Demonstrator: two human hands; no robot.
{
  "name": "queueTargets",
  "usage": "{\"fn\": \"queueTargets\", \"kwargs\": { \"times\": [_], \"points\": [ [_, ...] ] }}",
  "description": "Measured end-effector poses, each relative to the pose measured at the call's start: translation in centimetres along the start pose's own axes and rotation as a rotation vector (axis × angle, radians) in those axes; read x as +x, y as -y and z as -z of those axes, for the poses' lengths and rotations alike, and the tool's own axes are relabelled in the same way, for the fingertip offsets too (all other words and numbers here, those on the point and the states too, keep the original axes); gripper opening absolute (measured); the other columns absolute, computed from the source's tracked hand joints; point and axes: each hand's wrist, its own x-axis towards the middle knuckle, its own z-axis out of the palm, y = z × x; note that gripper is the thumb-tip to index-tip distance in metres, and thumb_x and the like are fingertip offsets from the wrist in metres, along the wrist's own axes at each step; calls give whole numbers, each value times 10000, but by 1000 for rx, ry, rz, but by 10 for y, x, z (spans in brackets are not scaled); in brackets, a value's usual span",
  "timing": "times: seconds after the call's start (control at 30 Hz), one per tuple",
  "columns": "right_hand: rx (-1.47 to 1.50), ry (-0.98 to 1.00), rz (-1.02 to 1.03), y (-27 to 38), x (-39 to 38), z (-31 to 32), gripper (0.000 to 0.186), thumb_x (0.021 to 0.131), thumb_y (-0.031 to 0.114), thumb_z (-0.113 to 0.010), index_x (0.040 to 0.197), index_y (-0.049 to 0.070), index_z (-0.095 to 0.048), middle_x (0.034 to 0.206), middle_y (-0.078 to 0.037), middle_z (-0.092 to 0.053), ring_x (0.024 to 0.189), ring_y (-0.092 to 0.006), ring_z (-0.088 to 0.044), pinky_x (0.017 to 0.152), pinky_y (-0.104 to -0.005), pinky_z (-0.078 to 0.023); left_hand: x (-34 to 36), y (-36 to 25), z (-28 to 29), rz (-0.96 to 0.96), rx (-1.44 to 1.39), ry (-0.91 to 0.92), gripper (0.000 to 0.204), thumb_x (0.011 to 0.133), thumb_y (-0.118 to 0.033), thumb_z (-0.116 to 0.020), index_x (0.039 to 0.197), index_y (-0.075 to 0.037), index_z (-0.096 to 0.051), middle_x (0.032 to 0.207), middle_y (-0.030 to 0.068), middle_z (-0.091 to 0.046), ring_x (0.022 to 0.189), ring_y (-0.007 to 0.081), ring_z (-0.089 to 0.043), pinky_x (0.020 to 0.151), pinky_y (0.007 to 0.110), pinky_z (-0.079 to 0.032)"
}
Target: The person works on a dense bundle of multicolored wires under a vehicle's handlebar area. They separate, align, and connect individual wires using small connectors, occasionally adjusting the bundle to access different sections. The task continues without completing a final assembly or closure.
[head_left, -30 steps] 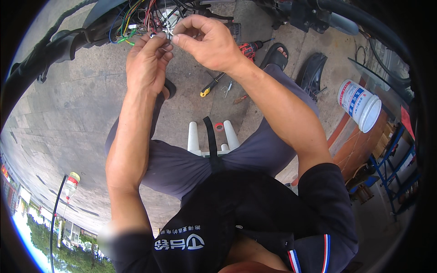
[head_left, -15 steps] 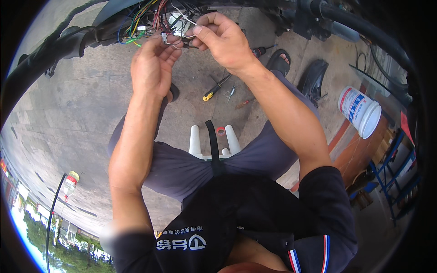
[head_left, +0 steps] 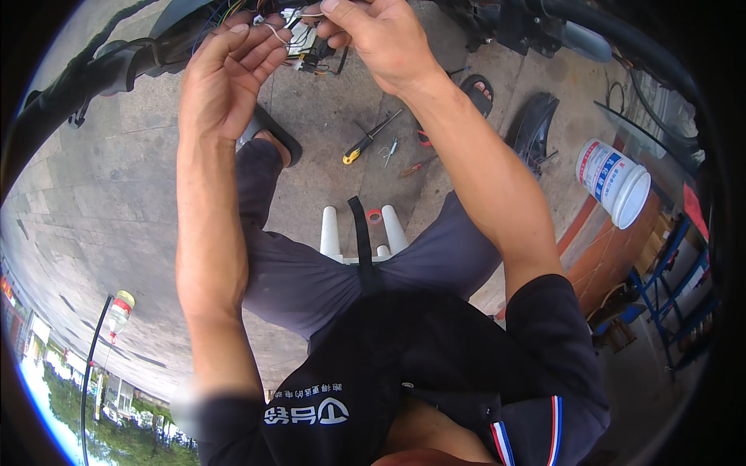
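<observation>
- The grip: the right hand (head_left: pixel 388 43) has a narrow pinch, thumb and fingertip closed on a thin white wire at the upper edge of the view; the left hand (head_left: pixel 225 81) is turned palm up, its fingers loosely spread.
- A dark tubular frame (head_left: pixel 109 74) runs across the upper left, above the paved floor (head_left: pixel 116 171).
- A white-and-black unit (head_left: pixel 315 56) sits just below and between the hands, with coloured wires (head_left: pixel 233 9) partly hidden beyond the left fingers.
- A yellow-handled screwdriver (head_left: pixel 357 150) lies on the floor between the person's feet, apart from both hands.
- The white wire (head_left: pixel 277 34) passes across the left fingers toward the right pinch. Handling of it appears under way rather than finished: the wire is singled out, but no completed join can be made out, and its ends are too small to tell.
- Against the earlier frame, both hands are higher and the left has shifted leftward with its fingers more open; more of the unit shows, and the screwdriver lies as it did.
</observation>
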Motion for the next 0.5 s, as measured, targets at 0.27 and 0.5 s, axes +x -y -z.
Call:
{"fn": "queueTargets", "kwargs": {
  "times": [0.27,0.5],
  "points": [
    [-22,-45,2,4,2,1,89,877,100,-563,936,42,-531,741,-24,-588,628,-75,-545,552,-195,-449,0,-18,15,45,101,35,304,874,-166,-531,1111,20,-494,1069,220,-592,992,295,-593,898,406,-470],
    [-23,-58,12,3,2,2,86,875,91,-559,935,35,-533,774,-34,-602,641,-79,-556,554,-188,-455,0,-15,16,19,67,52,298,880,-132,-517,1115,46,-477,1032,240,-600,928,306,-624,829,393,-518]
  ]
}}
